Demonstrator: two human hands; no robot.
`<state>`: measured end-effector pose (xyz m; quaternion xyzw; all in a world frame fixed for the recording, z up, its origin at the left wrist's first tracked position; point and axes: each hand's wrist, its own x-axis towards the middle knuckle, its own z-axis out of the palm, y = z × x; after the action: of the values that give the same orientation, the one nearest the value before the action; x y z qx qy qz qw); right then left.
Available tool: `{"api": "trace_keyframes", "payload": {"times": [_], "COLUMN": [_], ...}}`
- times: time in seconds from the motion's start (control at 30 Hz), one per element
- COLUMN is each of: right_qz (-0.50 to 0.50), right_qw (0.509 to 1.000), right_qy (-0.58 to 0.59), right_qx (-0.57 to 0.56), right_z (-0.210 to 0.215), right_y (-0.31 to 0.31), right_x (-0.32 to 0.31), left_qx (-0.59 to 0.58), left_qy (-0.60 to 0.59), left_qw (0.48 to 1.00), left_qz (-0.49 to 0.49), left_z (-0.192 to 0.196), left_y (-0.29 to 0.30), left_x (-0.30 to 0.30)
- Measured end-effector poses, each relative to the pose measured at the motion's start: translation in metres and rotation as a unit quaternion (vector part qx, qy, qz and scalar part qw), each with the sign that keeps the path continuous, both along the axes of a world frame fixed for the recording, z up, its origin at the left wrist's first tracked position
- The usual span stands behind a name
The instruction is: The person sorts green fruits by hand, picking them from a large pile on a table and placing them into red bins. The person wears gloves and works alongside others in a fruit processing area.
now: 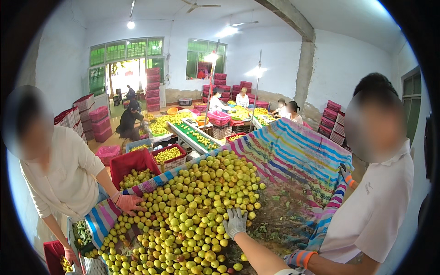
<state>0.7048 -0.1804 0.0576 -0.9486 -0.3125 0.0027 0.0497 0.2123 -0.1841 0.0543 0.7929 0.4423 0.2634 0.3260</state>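
- Head view, surroundings: a large pile of small yellow-green fruit (pixel 192 215) lies on a tabletop covered by a striped cloth (pixel 293 151) in pink, blue and white bands. Its right half is bare of fruit, with leaf litter and twigs (pixel 279 211) scattered on it.
- A person in a white top at the left rests a pink-gloved hand (pixel 128 202) on the cloth's edge, touching the pile. A second person in a white shirt stands at the right, their gloved hand (pixel 344 173) at the far right edge of the cloth.
- Red crates (pixel 134 166) holding more fruit stand just beyond the left rim. Farther back, a green sorting line (pixel 198 136), stacks of pink crates (pixel 97 120) and several seated workers fill the room.
- The fruit: round, mostly pale yellow with some greener and a few brown-blotched ones, heaped thickly from the near left to the middle of the cloth.
- Left hand: it does not show in the picture.
- Right hand (pixel 235 222): in a white glove, it reaches up from the lower edge, forearm bare, with an orange-cuffed sleeve (pixel 300 258) beside it. The palm lies flat on the pile's right edge, fingers spread, grip released and enclosing nothing.
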Motion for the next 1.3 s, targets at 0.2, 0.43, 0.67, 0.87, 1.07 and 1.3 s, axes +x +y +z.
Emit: {"api": "trace_keyframes", "payload": {"times": [0.2, 0.43, 0.67, 0.87, 1.07, 1.3], "right_qz": [0.069, 0.171, 0.248, 0.315, 0.321, 0.403], "right_qw": [0.996, 0.985, 0.965, 0.947, 0.942, 0.911], "right_qy": [-0.031, -0.008, 0.077, 0.069, 0.09, 0.061], "right_qx": [0.053, -0.027, 0.043, 0.007, 0.027, -0.058], "right_z": [-0.007, -0.011, -0.027, -0.029, -0.028, -0.024], "right_y": [0.02, 0.065, 0.073, 0.078, 0.052, 0.006], "right_x": [-0.045, -0.126, -0.185, -0.231, -0.233, -0.28], "left_qx": [0.009, 0.026, 0.162, 0.004, -0.028, 0.021], "left_qy": [0.017, 0.042, 0.178, 0.059, -0.024, -0.034], "left_qw": [1.0, 0.999, 0.97, 0.997, 0.999, 0.999], "left_qz": [0.0, 0.012, -0.018, 0.05, 0.023, 0.029], "left_z": [0.004, 0.009, 0.033, -0.002, -0.039, -0.043], "left_y": [-0.001, -0.004, -0.021, -0.023, -0.022, -0.021], "left_x": [-0.001, -0.008, -0.006, -0.024, -0.024, -0.034]}}
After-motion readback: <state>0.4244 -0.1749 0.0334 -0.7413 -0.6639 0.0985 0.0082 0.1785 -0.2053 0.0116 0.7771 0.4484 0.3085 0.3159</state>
